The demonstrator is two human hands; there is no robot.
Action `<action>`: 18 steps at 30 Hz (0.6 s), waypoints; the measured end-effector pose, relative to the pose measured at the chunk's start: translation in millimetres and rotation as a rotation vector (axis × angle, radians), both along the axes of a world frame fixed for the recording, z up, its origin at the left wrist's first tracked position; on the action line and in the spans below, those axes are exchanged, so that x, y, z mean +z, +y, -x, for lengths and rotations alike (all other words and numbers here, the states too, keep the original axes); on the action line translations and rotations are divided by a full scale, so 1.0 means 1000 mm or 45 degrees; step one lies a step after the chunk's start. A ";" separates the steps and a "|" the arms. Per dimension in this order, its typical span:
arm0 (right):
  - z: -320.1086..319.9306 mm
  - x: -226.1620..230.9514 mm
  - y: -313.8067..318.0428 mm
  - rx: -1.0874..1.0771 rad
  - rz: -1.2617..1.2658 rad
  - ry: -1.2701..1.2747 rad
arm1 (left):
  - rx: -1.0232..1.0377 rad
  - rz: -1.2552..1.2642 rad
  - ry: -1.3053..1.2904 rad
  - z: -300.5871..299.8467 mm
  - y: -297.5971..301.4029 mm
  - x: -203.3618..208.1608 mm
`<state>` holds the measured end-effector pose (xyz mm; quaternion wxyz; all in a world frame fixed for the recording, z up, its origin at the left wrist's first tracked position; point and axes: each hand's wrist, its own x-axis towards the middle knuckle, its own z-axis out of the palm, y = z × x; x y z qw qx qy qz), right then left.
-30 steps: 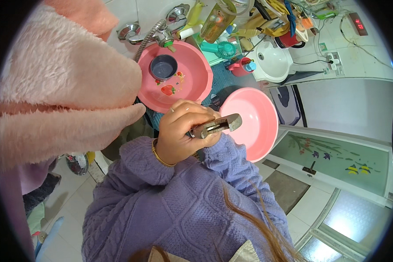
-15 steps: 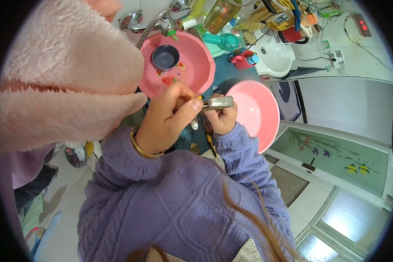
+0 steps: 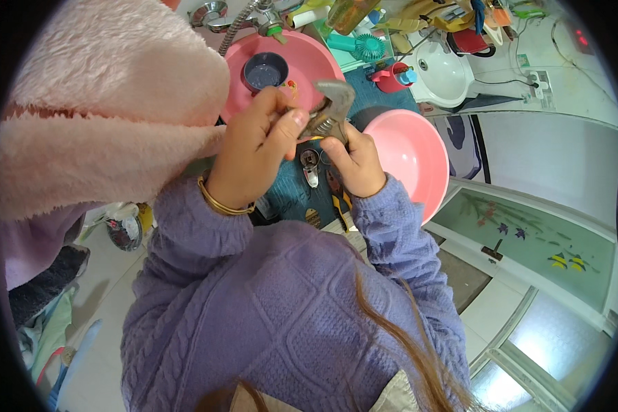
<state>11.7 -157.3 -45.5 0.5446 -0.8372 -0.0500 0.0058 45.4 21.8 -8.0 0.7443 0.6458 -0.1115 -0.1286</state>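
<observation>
An adjustable wrench [image 3: 335, 108] with a worn grey metal head is gripped in my right hand [image 3: 358, 162], its jaws tilted up and toward the left. My right fingers wrap its handle, most of which they hide. My left hand [image 3: 257, 141], with a yellow bangle [image 3: 220, 203] at the wrist, is closed in a pinch right beside the jaws. Whatever lies between its thumb and fingers is hidden. Below the hands, a white-and-silver shower-head-like part [image 3: 311, 170] and pliers with yellow-and-black handles [image 3: 339, 202] rest on the dark teal surface [image 3: 288, 196].
Behind my left hand, a pink basin [image 3: 316, 62] holds a dark grey bowl [image 3: 265, 73] beneath a faucet [image 3: 271, 26]. Another pink basin [image 3: 419, 161] stands to the right. Pink fluffy fabric [image 3: 117, 89] fills the upper left. A white sink [image 3: 443, 72] lies at the back right.
The wrench has turned from nearly edge-on to showing the side of its head and jaws. Both hands have shifted slightly, uncovering more of the tools below.
</observation>
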 end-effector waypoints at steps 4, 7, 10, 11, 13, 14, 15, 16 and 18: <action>-0.004 0.012 0.006 0.015 -0.520 0.264 | 0.061 0.003 0.021 -0.009 0.003 0.008; -0.010 0.032 0.015 -0.036 -0.663 0.213 | 0.056 0.023 0.047 -0.013 0.005 0.016; -0.018 0.049 0.019 -0.015 -0.718 0.247 | 0.041 0.006 0.017 -0.012 0.004 0.021; -0.021 0.054 0.019 -0.003 -0.727 0.290 | 0.028 0.010 0.015 -0.011 0.003 0.021; -0.024 0.056 0.020 -0.006 -0.738 0.342 | 0.006 0.018 0.009 -0.010 0.002 0.021; -0.025 0.055 0.020 -0.011 -0.761 0.350 | 0.006 0.016 0.002 -0.010 0.002 0.022; -0.025 0.054 0.020 -0.014 -0.784 0.360 | 0.009 0.014 -0.005 -0.009 0.001 0.022; -0.024 0.053 0.019 -0.016 -0.806 0.369 | 0.012 0.012 -0.012 -0.009 0.001 0.023; -0.024 0.055 0.020 -0.022 -0.833 0.389 | 0.005 0.015 -0.023 -0.010 0.002 0.024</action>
